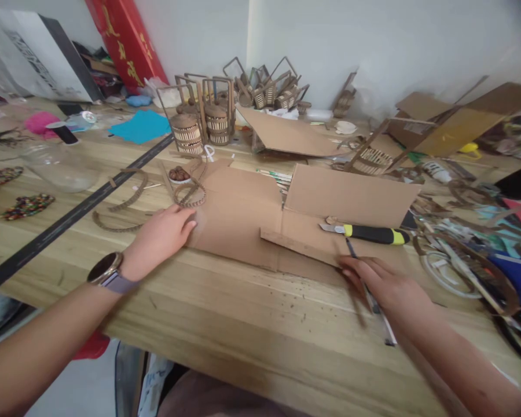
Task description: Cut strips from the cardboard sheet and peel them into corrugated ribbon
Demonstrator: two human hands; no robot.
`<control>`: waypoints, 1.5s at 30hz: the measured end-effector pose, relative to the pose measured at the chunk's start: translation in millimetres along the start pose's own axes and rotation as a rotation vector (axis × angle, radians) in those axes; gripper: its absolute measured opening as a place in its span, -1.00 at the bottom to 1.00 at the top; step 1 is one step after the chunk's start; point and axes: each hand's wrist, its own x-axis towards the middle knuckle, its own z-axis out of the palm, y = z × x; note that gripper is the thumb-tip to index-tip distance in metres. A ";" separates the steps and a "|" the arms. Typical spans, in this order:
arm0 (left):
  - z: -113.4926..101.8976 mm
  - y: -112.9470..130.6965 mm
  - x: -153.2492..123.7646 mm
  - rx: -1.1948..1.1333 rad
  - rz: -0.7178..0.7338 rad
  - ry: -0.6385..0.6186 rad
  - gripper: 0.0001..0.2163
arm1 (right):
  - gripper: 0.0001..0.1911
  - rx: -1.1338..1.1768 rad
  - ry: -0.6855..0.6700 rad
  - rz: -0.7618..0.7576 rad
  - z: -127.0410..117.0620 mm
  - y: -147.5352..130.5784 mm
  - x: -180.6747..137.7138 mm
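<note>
A flattened brown cardboard sheet [238, 214] with raised flaps lies in the middle of the wooden table [243, 313]. My left hand [160, 237], a watch on its wrist, rests flat against the sheet's left edge. My right hand [382, 284] sits at the sheet's near right corner and holds a thin pen-like tool [371, 295], its tip touching the cardboard. A narrow cardboard strip [299, 246] lies on the sheet beside that hand. A yellow-and-black utility knife [369, 233] lies on the cardboard just beyond my right hand.
A long black ruler [78, 211] runs diagonally at the left. Small slatted cardboard models [204, 121] stand at the back, beside more cardboard pieces [286, 133]. Curved cardboard strips [125, 202], beads, a glass jar [61, 165] and blue felt lie left. Scissors and craft clutter [473, 260] crowd the right.
</note>
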 end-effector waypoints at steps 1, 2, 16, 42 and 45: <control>1.4 -0.8 -1.5 0.006 -0.025 -0.001 -0.67 | -0.61 -0.017 0.006 -0.004 -0.3 2.2 1.3; 2.5 -0.8 -2.1 0.002 -0.051 0.006 -0.67 | -0.61 -0.033 0.010 -0.011 -0.2 5.4 2.1; 3.5 -0.4 -7.6 -0.271 -0.090 0.056 -0.64 | -0.56 -0.225 0.065 -0.147 3.5 33.3 -15.5; 21.2 6.9 -37.4 -0.204 0.476 0.057 -0.76 | -0.82 -0.020 0.061 -0.318 24.2 -63.1 49.3; 25.4 0.5 -39.6 -0.234 0.473 0.078 -0.75 | -0.81 0.012 0.056 -0.269 17.2 -45.1 33.5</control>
